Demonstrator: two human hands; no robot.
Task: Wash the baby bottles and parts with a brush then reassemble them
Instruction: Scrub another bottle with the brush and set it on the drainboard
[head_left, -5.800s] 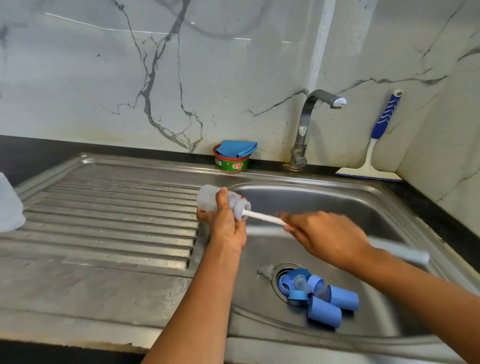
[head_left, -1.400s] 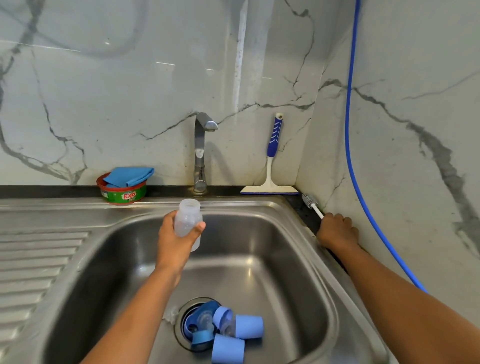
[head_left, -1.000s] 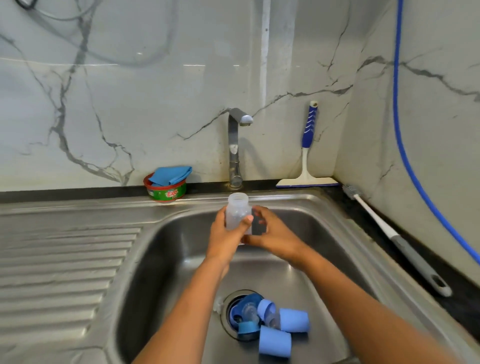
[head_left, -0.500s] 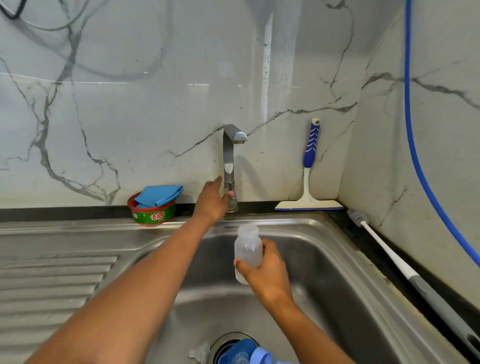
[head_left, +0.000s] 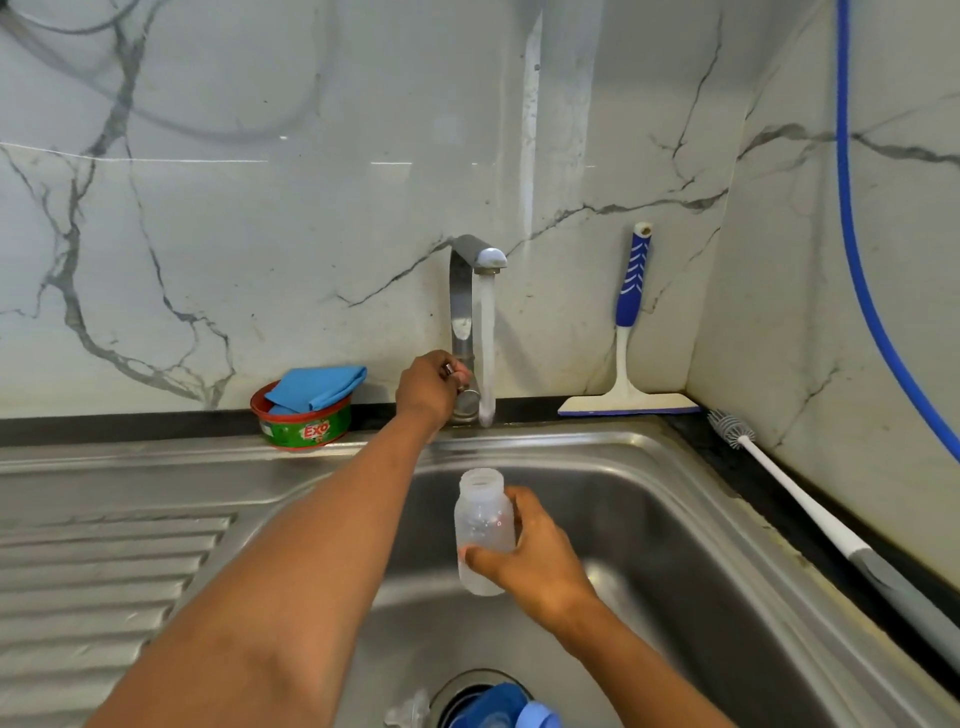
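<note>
My right hand (head_left: 535, 558) grips a clear baby bottle (head_left: 483, 525) upright over the steel sink (head_left: 675, 571), its mouth open at the top, below and in front of the water stream. My left hand (head_left: 428, 387) is curled round the tap handle (head_left: 457, 371) at the base of the tap (head_left: 467, 291), and water runs from the spout. The bottle brush (head_left: 789, 493) lies on the dark counter along the right wall. Blue bottle parts (head_left: 498, 706) and a clear teat (head_left: 410, 712) sit at the drain, cut off by the frame's bottom edge.
A green and red soap tub (head_left: 304, 423) with a blue cloth (head_left: 317, 387) on it stands left of the tap. A blue-handled squeegee (head_left: 628, 364) leans in the back corner. A blue hose (head_left: 862, 260) hangs on the right wall. The ribbed draining board (head_left: 104, 571) lies left.
My left hand has closed round the tap handle and water now flows. The bottle stays in my right hand, slightly lower in the sink.
</note>
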